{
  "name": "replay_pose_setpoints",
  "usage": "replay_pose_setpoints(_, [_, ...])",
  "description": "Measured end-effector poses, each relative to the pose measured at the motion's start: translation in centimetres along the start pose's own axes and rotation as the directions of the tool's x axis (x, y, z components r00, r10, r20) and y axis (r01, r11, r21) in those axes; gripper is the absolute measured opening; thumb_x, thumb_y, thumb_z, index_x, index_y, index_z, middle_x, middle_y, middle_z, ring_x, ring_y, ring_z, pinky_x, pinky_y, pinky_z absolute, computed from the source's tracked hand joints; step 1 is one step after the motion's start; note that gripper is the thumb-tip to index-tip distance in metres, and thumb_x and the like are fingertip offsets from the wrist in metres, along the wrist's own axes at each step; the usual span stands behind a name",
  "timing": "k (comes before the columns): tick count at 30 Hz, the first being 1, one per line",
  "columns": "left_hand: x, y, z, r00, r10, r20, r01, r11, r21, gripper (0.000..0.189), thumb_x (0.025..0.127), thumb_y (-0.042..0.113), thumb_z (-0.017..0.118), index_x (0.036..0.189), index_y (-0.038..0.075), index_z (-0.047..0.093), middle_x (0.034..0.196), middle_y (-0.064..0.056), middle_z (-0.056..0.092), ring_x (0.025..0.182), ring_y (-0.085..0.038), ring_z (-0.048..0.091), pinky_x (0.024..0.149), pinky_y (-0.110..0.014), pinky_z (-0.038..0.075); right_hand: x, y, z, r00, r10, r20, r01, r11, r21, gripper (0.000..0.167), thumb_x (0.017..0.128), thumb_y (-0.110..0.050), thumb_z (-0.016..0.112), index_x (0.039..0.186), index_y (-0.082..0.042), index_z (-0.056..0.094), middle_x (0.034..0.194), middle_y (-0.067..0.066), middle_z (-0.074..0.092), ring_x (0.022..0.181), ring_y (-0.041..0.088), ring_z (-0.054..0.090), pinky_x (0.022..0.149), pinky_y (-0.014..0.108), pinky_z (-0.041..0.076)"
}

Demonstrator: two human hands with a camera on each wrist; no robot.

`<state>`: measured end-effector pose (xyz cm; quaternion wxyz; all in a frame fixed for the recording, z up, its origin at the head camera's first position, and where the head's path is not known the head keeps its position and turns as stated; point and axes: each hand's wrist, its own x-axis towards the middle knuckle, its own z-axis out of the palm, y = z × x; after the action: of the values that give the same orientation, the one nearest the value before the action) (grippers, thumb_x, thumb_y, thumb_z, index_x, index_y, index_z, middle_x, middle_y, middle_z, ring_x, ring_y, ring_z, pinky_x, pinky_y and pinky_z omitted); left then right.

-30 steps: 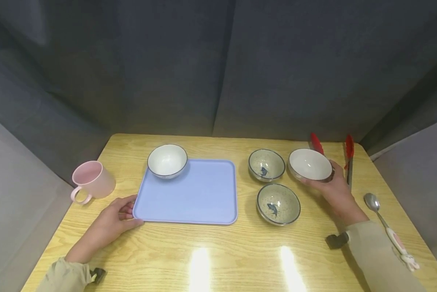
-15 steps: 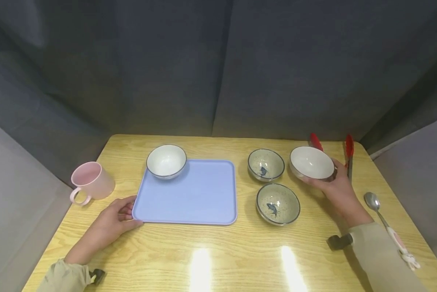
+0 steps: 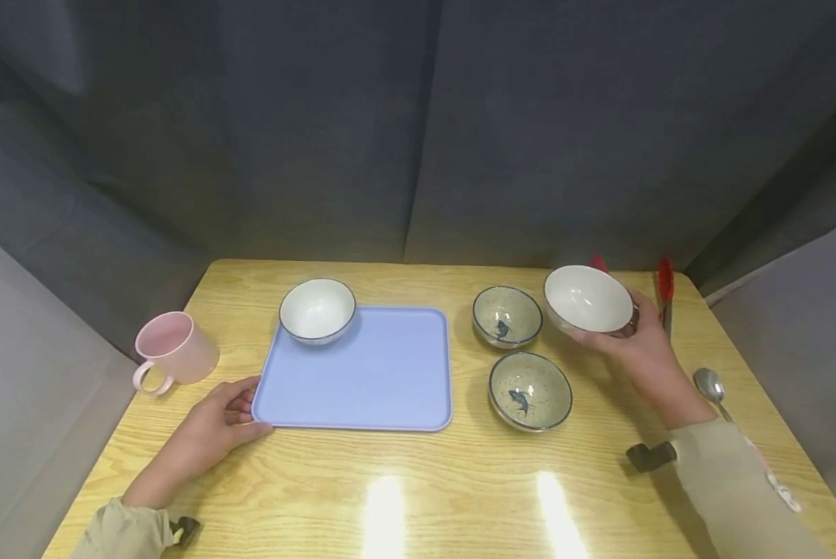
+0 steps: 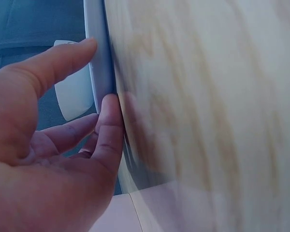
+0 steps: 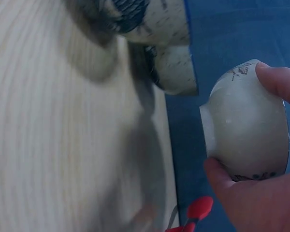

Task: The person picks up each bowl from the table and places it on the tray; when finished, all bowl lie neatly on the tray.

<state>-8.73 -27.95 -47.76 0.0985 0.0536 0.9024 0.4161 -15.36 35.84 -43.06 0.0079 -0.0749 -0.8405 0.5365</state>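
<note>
A white bowl (image 3: pixel 588 298) with small flower decoration outside is raised above the table at the back right. My right hand (image 3: pixel 644 353) grips it by the side, slightly tilted; the right wrist view shows the bowl (image 5: pixel 246 125) with thumb and a finger round wall and foot, clear of the wood. My left hand (image 3: pixel 215 423) holds the front left corner of a light blue tray (image 3: pixel 362 388), thumb at the front edge, fingers against the left side. In the left wrist view, thumb and fingertips meet the tray rim (image 4: pixel 99 58). Another white bowl (image 3: pixel 317 310) sits in the tray's back left corner.
Two speckled bowls with blue fish, one behind (image 3: pixel 507 314) and one in front (image 3: pixel 529 392), stand between tray and right hand. A pink mug (image 3: pixel 180 349) is at left. Red-tipped tongs (image 3: pixel 665 283) and a spoon (image 3: pixel 711 384) lie at right. A dark curtain (image 3: pixel 320 140) hangs behind.
My right hand has lifted the white bowl upward, away from the table, and it has shifted slightly left in the last half second. My left hand and the tray stay put.
</note>
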Motion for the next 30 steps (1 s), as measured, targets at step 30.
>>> replay_pose_setpoints(30, [0.7, 0.3, 0.5, 1.000, 0.028, -0.007, -0.029, 0.999, -0.036, 0.081, 0.093, 0.011, 0.092, 0.158, -0.015, 0.050, 0.127, -0.023, 0.065, 0.107, -0.016, 0.069, 0.093, -0.017, 0.065, -1.2, -7.1, 4.6, 0.984, -0.083, 0.159, 0.069, 0.993, 0.091, 0.121, 0.094, -0.014, 0.091, 0.179, -0.013, 0.005, 0.183, 0.018, 0.026, 0.167, 0.040, 0.036, 0.098, 0.003, 0.050])
